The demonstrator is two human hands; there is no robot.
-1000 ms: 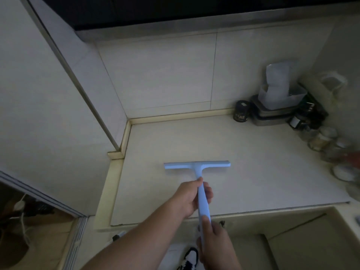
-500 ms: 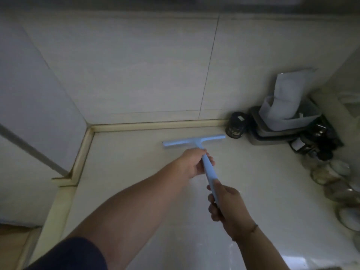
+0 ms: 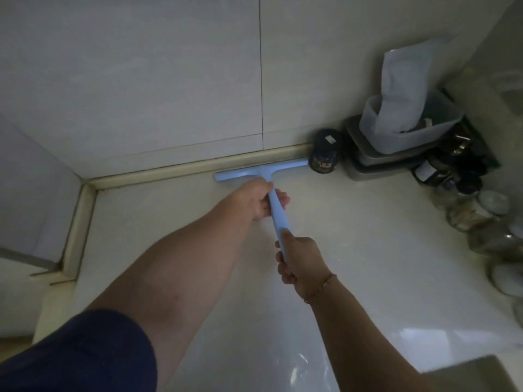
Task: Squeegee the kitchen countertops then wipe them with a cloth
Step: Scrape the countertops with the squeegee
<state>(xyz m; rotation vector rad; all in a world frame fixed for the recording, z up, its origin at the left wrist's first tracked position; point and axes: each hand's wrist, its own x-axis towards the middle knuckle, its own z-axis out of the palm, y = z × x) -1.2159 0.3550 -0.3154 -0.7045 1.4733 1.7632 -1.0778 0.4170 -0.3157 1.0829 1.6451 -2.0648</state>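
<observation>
A light blue T-shaped squeegee [image 3: 278,210] lies on the pale countertop [image 3: 169,227], its blade right against the raised back trim by the tiled wall. My left hand [image 3: 257,199] grips the handle just below the blade. My right hand [image 3: 300,263] grips the lower end of the handle; a thin bracelet sits on that wrist. The blade's right tip almost touches a small dark jar [image 3: 324,155]. No cloth is in view.
Stacked trays with a clear plastic tub [image 3: 407,128] and a bag stand at the back right. Dark bottles [image 3: 450,171] and several glass jars [image 3: 475,210] line the right side. A raised beige trim [image 3: 79,222] borders the left edge. A sink corner [image 3: 481,374] shows bottom right.
Both hands pushed the squeegee away from the front edge across the counter until its blade reached the back trim. My view leaned forward with it.
</observation>
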